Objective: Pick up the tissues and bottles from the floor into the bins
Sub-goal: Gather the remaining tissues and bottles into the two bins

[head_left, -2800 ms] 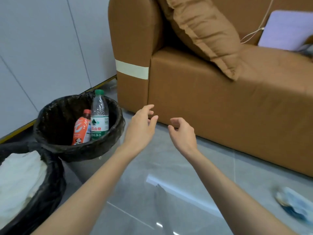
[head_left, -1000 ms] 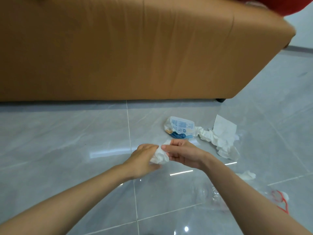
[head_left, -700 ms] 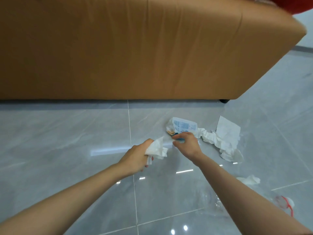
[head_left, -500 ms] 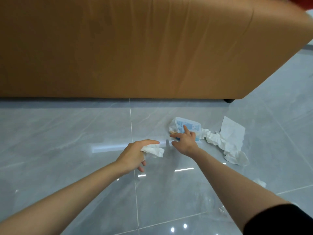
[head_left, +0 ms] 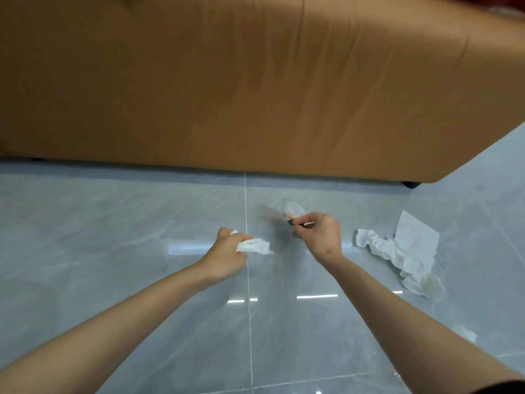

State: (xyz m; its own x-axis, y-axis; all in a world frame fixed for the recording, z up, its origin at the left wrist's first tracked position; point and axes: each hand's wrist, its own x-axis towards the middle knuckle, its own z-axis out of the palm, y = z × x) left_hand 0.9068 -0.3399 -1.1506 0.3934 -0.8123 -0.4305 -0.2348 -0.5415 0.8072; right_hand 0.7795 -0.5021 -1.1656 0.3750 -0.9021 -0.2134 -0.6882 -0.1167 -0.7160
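Near the middle of the view, just above the grey tiled floor point(head_left: 113, 251), a crumpled tissue point(head_left: 253, 246) bunched in the left hand point(head_left: 227, 253). Fingers point(head_left: 241, 239) of that hand clenched round it, one ragged end sticking out to the right.

Just to the right and slightly farther off, a small packet point(head_left: 292, 213) of clear plastic with blue and orange print, smeared by motion blur. Pinched at its near edge by the right hand point(head_left: 319, 236), fingers point(head_left: 305, 220) and thumb curled tight on that edge. Impossible to tell whether touching the floor or lifted off it. Hands apart, with a tile joint point(head_left: 248, 308) running near to far between them, closer to the left one.

Farther right, well apart from the right hand, loose tissues point(head_left: 397, 253) lying on the floor: a twisted, wrinkled strip on the left, a flatter sheet on the far side, a crumpled clump at the near right end. Nearer, by the right edge, a small pale scrap point(head_left: 464, 334), too blurred to make out.

Across the whole far side, the front of a tan sofa point(head_left: 255, 81), with a dark foot point(head_left: 412, 184) under its right corner. Bright streaks of reflected light on the glossy tiles. Bare forearms reaching in from the near edge; a dark sleeve point(head_left: 508, 387) at the near right corner.
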